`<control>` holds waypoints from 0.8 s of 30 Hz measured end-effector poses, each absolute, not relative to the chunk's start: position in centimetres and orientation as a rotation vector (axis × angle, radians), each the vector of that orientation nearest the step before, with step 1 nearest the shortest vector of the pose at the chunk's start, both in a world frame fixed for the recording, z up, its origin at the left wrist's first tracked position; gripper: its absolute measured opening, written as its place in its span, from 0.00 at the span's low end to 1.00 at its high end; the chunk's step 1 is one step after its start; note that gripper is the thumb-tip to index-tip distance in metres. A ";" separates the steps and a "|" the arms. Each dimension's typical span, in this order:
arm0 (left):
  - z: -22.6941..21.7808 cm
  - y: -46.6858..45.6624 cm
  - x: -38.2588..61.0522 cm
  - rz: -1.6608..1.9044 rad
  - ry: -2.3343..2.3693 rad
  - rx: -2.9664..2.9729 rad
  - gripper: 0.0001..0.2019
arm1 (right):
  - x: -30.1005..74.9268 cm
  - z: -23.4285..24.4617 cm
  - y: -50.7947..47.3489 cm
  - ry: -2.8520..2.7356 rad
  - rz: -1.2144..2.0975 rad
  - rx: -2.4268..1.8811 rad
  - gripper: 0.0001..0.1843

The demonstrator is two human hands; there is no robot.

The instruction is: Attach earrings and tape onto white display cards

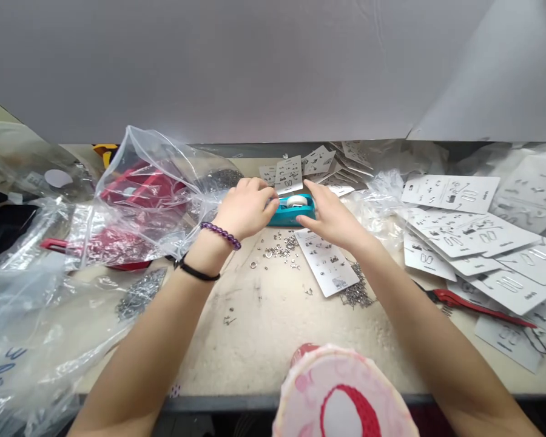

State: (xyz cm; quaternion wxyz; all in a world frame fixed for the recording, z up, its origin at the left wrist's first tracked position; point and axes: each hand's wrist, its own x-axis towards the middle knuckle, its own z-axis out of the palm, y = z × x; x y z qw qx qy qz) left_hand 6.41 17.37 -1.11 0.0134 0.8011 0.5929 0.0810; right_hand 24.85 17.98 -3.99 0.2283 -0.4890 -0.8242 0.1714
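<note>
A teal tape dispenser [279, 217] with a white-cored roll of tape [296, 201] stands at the back middle of the table. My left hand [248, 207], with a purple bead bracelet at the wrist, is at its left end. Those fingers are curled together; whatever is between them is hidden. My right hand [330, 213] straddles the dispenser's right end, thumb in front and index finger behind. Close by, a printed white card [326, 262] lies flat below the right hand. Small metal rings and fittings [282, 247] are scattered in front of the dispenser.
Clear plastic bags [150, 182], some with red things inside, crowd the left. Stacked printed cards [477, 233] and red-handled pliers [482, 305] lie right. Small metal pins [357, 291] sit beside the card. More cards [289, 174] are behind. A grey panel [273, 73] overhangs the back.
</note>
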 end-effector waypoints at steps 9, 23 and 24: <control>-1.7 18.4 6.6 0.282 1.853 2.415 0.16 | 25.0 -4.5 19.1 -2.309 0.529 -1.261 0.20; -1.5 19.1 6.4 0.476 1.807 2.328 0.14 | 25.1 -4.8 19.0 -2.303 0.504 -1.270 0.20; -1.2 19.1 6.4 0.471 1.813 2.319 0.13 | 25.1 -4.8 19.1 -2.304 0.503 -1.268 0.20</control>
